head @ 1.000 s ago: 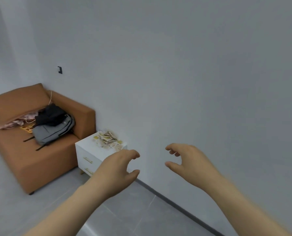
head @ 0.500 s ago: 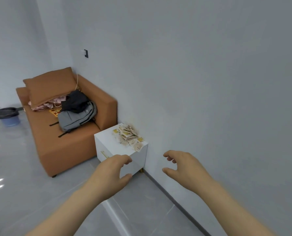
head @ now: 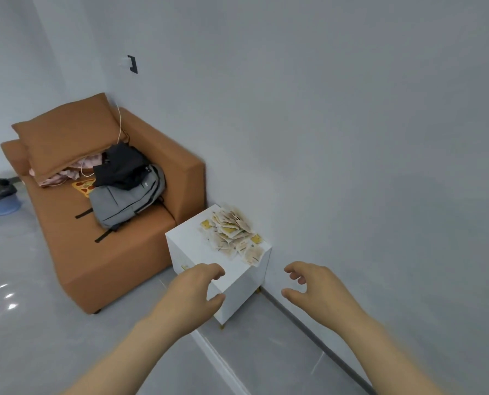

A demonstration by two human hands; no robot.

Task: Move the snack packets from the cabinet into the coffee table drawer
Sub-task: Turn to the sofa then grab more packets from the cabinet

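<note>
Your left hand (head: 193, 297) and right hand (head: 320, 292) hover loosely curled, holding nothing. The snack packets (head: 232, 235) lie heaped on the white cabinet (head: 189, 242).

Head-high view, downward toward cabinet (head: 190, 245)

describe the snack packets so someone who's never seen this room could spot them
Find the brown sofa against the grey wall; a small white cabinet stands beside its arm. The snack packets are the loose heap of pale and yellow sachets on the cabinet's top, on the side nearest the wall, the only things lying there.
</note>
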